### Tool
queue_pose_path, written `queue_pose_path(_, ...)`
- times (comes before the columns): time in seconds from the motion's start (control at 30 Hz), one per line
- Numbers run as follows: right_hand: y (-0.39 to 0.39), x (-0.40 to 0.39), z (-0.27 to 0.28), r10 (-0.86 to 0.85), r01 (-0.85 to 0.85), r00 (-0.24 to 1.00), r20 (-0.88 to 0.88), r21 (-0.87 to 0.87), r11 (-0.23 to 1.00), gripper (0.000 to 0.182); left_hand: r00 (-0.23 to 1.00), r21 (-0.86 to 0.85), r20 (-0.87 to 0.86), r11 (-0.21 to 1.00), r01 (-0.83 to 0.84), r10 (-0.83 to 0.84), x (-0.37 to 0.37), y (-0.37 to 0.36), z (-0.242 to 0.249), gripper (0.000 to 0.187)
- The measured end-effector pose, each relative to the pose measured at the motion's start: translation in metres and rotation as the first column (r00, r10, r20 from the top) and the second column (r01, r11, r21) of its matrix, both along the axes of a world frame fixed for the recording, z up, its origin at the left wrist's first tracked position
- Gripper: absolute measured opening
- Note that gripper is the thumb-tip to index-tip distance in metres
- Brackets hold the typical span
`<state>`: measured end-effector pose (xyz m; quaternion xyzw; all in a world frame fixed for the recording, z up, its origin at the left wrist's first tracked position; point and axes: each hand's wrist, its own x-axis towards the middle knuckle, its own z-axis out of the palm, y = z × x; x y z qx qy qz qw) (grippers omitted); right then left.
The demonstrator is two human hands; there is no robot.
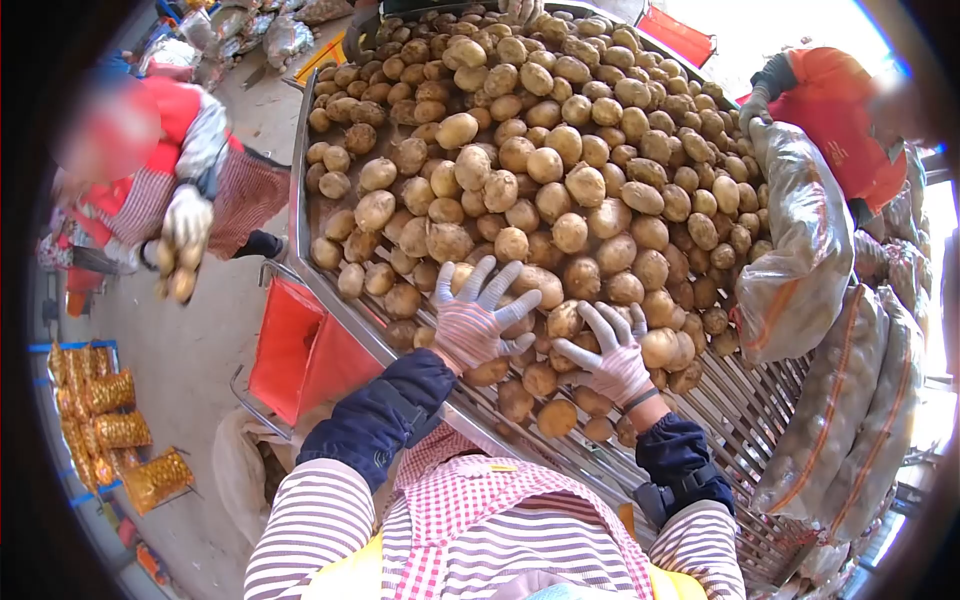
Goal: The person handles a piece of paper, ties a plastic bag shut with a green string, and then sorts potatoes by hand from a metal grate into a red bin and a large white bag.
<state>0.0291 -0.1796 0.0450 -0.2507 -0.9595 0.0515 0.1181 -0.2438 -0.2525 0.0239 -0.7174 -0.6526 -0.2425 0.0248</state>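
Note:
A large heap of potatoes (570, 150) covers a slatted metal table (745, 415). My left hand (476, 318), in a striped glove with grey fingers, lies on potatoes near the front edge, its fingers spread and nothing gripped. To its right my right hand (607, 358), gloved the same way, rests on other potatoes with fingers apart. A few potatoes lie between the two hands and just in front of them on the slats.
At the left a co-worker (185, 130) holds several potatoes (178, 270). Another person (840, 130) at the right touches a filled sack (797, 240). More sacks (835, 400) stand below it. A red bin (305, 350) stands beside the table's left edge; bagged potatoes (110, 410) lie lower left.

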Motion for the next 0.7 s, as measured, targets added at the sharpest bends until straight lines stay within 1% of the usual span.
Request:
queue_pose_path(0.03, 0.0, -0.003, 0.001, -0.005, 0.005, 1.0, 0.006, -0.012, 1.0, 0.073, 0.999, -0.002, 0.013, 1.0, 0.029, -0.029, -0.002, 0.001, 0.001, 0.066)
queue_pose_path(0.07, 0.0, -0.008, -0.001, -0.016, 0.017, 1.0, -0.015, 0.014, 1.0, 0.072, 0.995, 0.011, -0.097, 0.999, 0.035, -0.033, -0.007, 0.005, 0.002, 0.064)
queue_pose_path(0.1, 0.002, -0.014, -0.001, -0.027, 0.028, 0.999, -0.035, 0.04, 0.999, 0.071, 0.997, -0.003, -0.066, 0.999, 0.041, -0.041, -0.009, 0.011, 0.002, 0.066)
queue_pose_path(0.13, 0.003, -0.026, 0.003, -0.07, 0.072, 0.996, -0.047, 0.041, 0.997, 0.061, 0.999, 0.018, -0.023, 0.999, 0.037, -0.036, -0.012, 0.018, 0.0, 0.067)
queue_pose_path(0.17, 0.004, -0.039, 0.0, -0.08, 0.091, 0.989, -0.127, 0.083, 0.992, 0.049, 0.999, 0.045, 0.018, 0.999, 0.031, -0.032, -0.016, 0.027, -0.001, 0.068)
queue_pose_path(0.2, 0.006, -0.051, -0.002, -0.095, 0.113, 0.983, -0.154, 0.114, 0.987, 0.045, 0.999, 0.009, 0.015, 0.999, 0.044, -0.044, -0.021, 0.035, -0.002, 0.07)
queue_pose_path(0.23, 0.009, -0.062, -0.002, -0.109, 0.136, 0.977, -0.182, 0.143, 0.98, 0.042, 0.999, 0.043, 0.004, 0.998, 0.039, -0.04, -0.028, 0.041, 0.0, 0.072)
queue_pose_path(0.3, 0.024, -0.081, 0.01, -0.065, 0.092, 0.979, -0.192, 0.133, 0.987, 0.043, 0.991, 0.082, -0.115, 0.994, 0.074, -0.064, -0.05, 0.06, -0.005, 0.076)
queue_pose_path(0.37, 0.047, -0.112, 0.007, -0.018, 0.06, 0.968, -0.252, 0.159, 0.985, 0.045, 0.993, 0.056, -0.067, 0.993, 0.1, -0.097, -0.07, 0.081, 0.003, 0.083)
queue_pose_path(0.4, 0.059, -0.123, 0.003, 0.014, 0.022, 0.977, -0.212, 0.166, 0.986, 0.046, 0.987, 0.009, -0.094, 0.991, 0.13, -0.129, -0.082, 0.093, 0.008, 0.092)
queue_pose_path(0.43, 0.072, -0.135, -0.001, 0.047, -0.016, 0.983, -0.176, 0.173, 0.985, 0.048, 0.991, 0.045, -0.058, 0.991, 0.127, -0.125, -0.09, 0.105, 0.008, 0.097)
queue_pose_path(0.5, 0.093, -0.165, -0.004, -0.105, 0.142, 0.969, -0.222, 0.155, 0.978, 0.05, 0.998, 0.071, -0.041, 0.997, 0.041, -0.038, -0.111, 0.133, 0.003, 0.097)
queue_pose_path(0.57, 0.121, -0.196, -0.005, -0.16, 0.194, 0.971, -0.175, 0.195, 0.961, 0.058, 0.997, 0.047, 0.009, 0.996, -0.072, 0.072, -0.136, 0.153, 0.002, 0.093)
queue_pose_path(0.6, 0.139, -0.212, -0.009, -0.189, 0.229, 0.957, -0.218, 0.174, 0.958, 0.062, 0.998, 0.038, 0.012, 0.997, -0.07, 0.07, -0.143, 0.163, 0.005, 0.093)
queue_pose_path(0.63, 0.157, -0.226, -0.012, -0.22, 0.265, 0.94, -0.262, 0.153, 0.952, 0.066, 0.986, 0.008, -0.075, 0.989, -0.147, 0.147, -0.15, 0.172, 0.01, 0.09)
queue_pose_path(0.67, 0.172, -0.234, -0.011, -0.25, 0.29, 0.941, -0.229, 0.164, 0.943, 0.066, 0.962, -0.015, -0.161, 0.974, -0.226, 0.22, -0.153, 0.176, 0.018, 0.087)
queue_pose_path(0.7, 0.186, -0.24, -0.007, -0.275, 0.31, 0.941, -0.197, 0.179, 0.934, 0.066, 0.959, -0.115, -0.165, 0.962, -0.249, 0.228, -0.155, 0.178, 0.033, 0.083)
